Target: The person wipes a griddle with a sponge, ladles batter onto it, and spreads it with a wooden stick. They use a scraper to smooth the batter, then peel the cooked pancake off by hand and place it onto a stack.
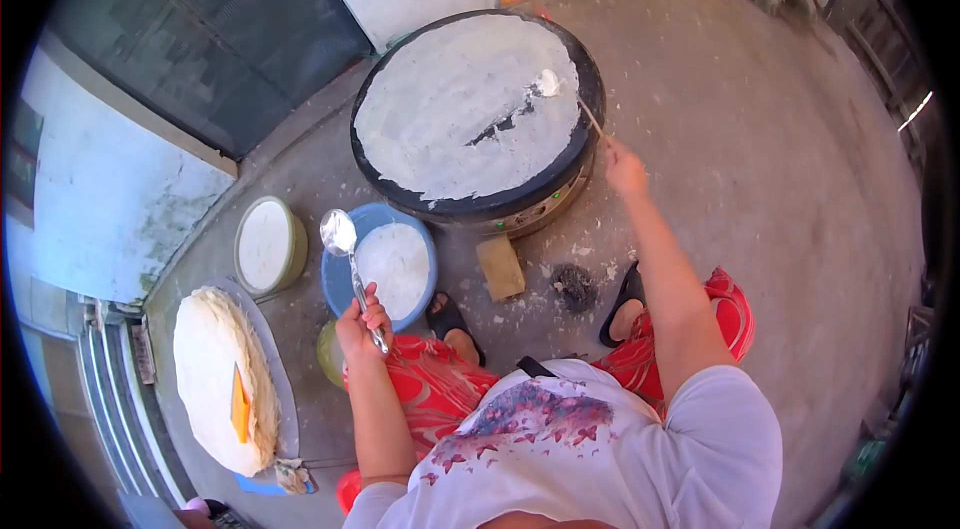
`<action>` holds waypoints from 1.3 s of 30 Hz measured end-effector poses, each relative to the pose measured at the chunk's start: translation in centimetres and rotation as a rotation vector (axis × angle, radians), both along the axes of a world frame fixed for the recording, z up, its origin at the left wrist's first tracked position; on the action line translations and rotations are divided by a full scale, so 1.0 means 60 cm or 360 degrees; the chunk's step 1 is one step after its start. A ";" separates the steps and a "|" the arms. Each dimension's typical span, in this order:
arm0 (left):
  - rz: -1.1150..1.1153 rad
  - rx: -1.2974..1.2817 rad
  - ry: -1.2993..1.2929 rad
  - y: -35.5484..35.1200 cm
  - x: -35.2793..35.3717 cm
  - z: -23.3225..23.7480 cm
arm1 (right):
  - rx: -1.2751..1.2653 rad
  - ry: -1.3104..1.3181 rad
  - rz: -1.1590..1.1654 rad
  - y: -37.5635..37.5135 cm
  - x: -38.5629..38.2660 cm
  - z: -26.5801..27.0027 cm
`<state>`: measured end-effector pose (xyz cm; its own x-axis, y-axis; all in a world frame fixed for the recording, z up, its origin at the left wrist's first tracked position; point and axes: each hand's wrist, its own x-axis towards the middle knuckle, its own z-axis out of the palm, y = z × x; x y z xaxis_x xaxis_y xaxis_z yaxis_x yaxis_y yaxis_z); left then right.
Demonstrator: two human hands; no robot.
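Holding ladle and stick by griddle.
Curling left hand fingers round ladle; closing right hand fingers on stick over batter.

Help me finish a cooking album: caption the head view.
Right hand holds a spreader over pale batter on a round griddle, left hand a metal ladle.

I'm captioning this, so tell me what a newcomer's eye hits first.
Probably the big black griddle, upper centre, coated in pale batter, with the right hand holding a stick at its right edge. Next, the shiny ladle in the left hand, then the pale layered pile at lower left.
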<state>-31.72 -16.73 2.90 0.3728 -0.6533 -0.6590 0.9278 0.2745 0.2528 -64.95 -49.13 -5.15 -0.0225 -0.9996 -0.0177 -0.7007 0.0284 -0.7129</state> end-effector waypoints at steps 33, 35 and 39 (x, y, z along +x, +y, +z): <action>-0.0705 0.0109 -0.0717 -0.003 -0.054 0.054 | 0.0084 -0.0254 0.0301 0.133 0.008 -0.002; -0.0719 0.0121 -0.0786 -0.010 -0.066 0.054 | 0.0275 -0.0463 0.0069 0.152 0.014 -0.029; -0.0800 0.0152 -0.0881 -0.051 -0.099 0.067 | 0.0053 -0.0400 0.0304 0.211 0.099 -0.022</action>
<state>-37.65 -19.78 6.90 0.3382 -0.7814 -0.5244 0.6661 -0.1949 0.7200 -59.01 -36.47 -6.50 0.1746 -0.9841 -0.0315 -0.4975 -0.0605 -0.8653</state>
